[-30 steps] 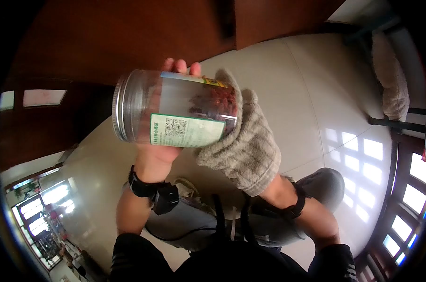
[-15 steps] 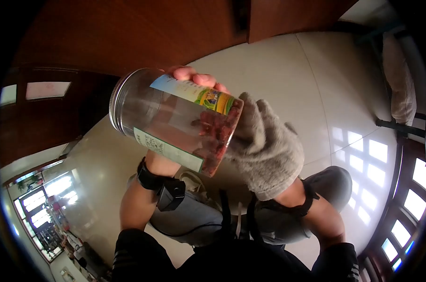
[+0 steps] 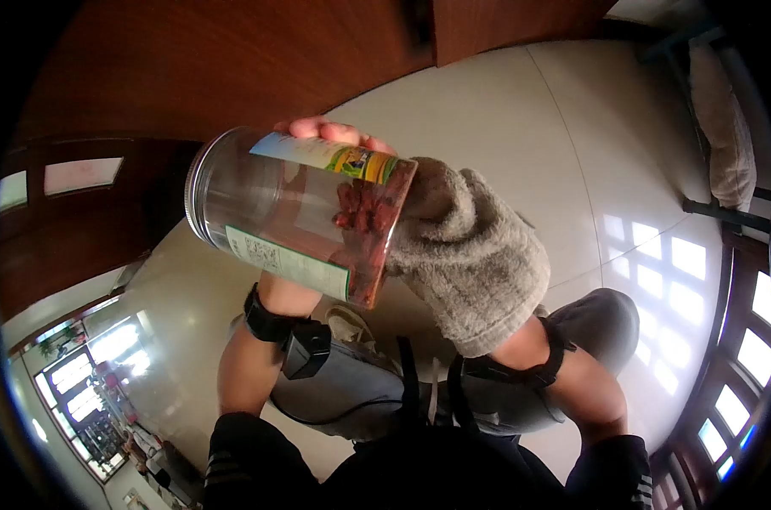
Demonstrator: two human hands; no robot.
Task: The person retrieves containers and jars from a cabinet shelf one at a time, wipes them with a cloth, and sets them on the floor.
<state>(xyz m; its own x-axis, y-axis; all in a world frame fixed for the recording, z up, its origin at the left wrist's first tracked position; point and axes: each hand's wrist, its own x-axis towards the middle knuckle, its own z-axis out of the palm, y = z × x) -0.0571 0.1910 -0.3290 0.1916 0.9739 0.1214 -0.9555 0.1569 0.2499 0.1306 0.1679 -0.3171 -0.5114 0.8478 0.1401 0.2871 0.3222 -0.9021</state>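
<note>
A clear jar (image 3: 305, 200) is held up tilted on its side. Its silver lid (image 3: 197, 187) points left and its base points right. Dark red dried pieces (image 3: 364, 212) lie inside near the base, and two printed labels run along the sides. My left hand (image 3: 330, 132) is closed around the jar from behind, with fingertips showing over the upper label. A thick grey-beige cloth (image 3: 479, 263), with a hem near the wrist like a mitt, covers my right hand. The cloth is against the jar's base, and my right fingers are hidden under it.
Brown wooden panels (image 3: 232, 59) stand ahead. Pale floor tiles (image 3: 504, 110) spread around my bent legs. A pale cushion (image 3: 724, 127) on a dark frame is at the right. Windows and clutter (image 3: 105, 399) show at the lower left.
The jar has shifted a little left with my left hand. The cloth over my right hand has turned and its folds have changed against the jar's base.
</note>
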